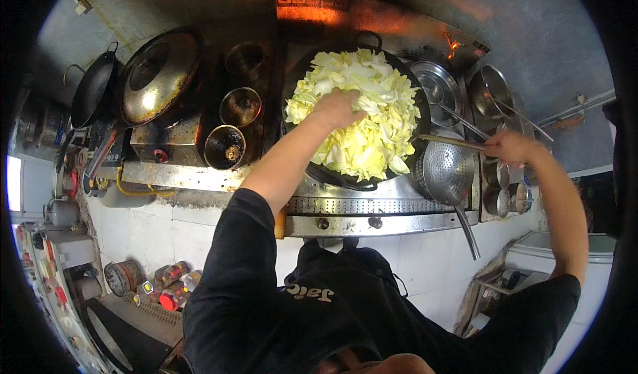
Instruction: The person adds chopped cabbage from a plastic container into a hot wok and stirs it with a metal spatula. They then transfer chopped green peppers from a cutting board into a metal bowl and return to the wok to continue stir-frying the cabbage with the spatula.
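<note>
A large heap of chopped cabbage (371, 134) fills a dark two-handled wok (423, 102) on the stove. My left hand (340, 107) lies on the heap with its fingers spread and partly sunk among the leaves; whether it grasps any is hidden. Out to the right, my right hand (511, 147) is closed around the long handle of a cooking utensil (446, 140). The utensil's far end reaches into the right side of the wok, hidden by the cabbage. A metal ladle (461, 119) rests with its handle end close to this hand.
A perforated strainer (446, 167) sits right of the wok, its handle over the stove's front edge. Behind it is a metal basin (441, 87). Small seasoning containers (497, 202) stand farther right. At left are metal pots (225, 147), a lidded pan (159, 82) and a burner (167, 142).
</note>
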The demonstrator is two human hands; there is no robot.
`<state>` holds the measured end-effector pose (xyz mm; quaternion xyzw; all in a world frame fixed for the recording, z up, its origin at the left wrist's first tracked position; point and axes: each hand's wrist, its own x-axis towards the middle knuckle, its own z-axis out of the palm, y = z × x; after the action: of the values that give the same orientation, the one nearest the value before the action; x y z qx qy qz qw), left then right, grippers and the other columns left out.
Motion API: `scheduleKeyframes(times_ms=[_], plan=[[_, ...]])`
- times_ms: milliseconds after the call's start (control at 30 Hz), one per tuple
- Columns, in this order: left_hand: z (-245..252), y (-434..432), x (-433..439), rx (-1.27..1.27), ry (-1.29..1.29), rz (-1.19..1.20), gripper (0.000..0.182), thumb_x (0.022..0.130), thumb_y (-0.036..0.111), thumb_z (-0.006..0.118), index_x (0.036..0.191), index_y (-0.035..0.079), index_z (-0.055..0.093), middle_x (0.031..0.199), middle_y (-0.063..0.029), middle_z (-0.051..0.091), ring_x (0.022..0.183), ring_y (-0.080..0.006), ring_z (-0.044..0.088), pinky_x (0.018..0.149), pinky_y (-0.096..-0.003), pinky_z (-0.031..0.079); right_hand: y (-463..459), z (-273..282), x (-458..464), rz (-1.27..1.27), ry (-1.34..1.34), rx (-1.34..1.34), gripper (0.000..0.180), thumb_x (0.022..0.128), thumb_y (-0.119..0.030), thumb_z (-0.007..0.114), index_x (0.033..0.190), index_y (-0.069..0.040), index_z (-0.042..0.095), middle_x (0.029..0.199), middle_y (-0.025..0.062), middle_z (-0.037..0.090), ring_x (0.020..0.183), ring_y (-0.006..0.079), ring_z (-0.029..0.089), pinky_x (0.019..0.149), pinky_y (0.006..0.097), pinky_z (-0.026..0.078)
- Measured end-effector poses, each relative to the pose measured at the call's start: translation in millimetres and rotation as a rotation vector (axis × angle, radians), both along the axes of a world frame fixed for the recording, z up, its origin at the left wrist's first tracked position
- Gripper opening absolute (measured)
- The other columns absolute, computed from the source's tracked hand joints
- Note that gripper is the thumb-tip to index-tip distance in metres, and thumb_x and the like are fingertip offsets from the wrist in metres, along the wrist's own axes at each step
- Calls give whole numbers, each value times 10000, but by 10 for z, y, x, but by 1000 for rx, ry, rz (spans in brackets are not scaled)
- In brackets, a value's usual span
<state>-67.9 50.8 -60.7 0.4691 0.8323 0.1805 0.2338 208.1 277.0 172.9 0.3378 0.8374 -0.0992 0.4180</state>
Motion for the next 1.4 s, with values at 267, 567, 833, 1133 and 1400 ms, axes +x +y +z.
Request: scheduleKeyframes(times_ms=[267, 567, 833, 1133, 1400], plan=[[-89, 139, -12, 30, -79, 121, 685, 916, 540, 575, 1502, 224, 412, 1357, -260, 545, 1274, -374, 526, 1046, -432, 446, 364, -1222, 76, 120, 286, -203, 356, 990, -367, 564, 1082, -54, 708, 723, 113, 657, 548, 177, 602, 478, 347, 471], [-158, 112, 84, 5, 2, 213, 705, 899, 541, 602, 1477, 168, 445, 1376, -244, 544, 1270, -363, 532, 1047, -417, 444, 263, -1287, 601, -590, 248, -694, 335, 1024, -329, 502, 1106, -18, 597, 640, 13, 491, 439, 93, 412, 388, 288, 345], [-73, 187, 219, 102, -32, 264, 671, 875, 544, 634, 1433, 193, 510, 1343, -240, 574, 1255, -367, 542, 1049, -410, 440, -173, -1955, 588, -722, 523, -790, 236, 1008, -236, 572, 923, -17, 594, 644, 19, 509, 403, 85, 401, 330, 262, 315], [168, 207, 435, 254, -67, 270, 642, 855, 505, 684, 1397, 188, 551, 1330, -205, 583, 1251, -348, 537, 1041, -395, 451, -216, -1479, 861, -657, 535, -681, 264, 977, -210, 589, 798, -19, 556, 621, 25, 521, 397, 96, 437, 333, 266, 327], [336, 172, 487, 326, -37, 277, 629, 848, 432, 728, 1391, 166, 554, 1328, -209, 569, 1238, -358, 543, 1037, -410, 452, -219, -1138, 921, -551, 557, -591, 293, 982, -243, 571, 779, -32, 557, 596, 3, 505, 415, 83, 446, 340, 267, 346]])
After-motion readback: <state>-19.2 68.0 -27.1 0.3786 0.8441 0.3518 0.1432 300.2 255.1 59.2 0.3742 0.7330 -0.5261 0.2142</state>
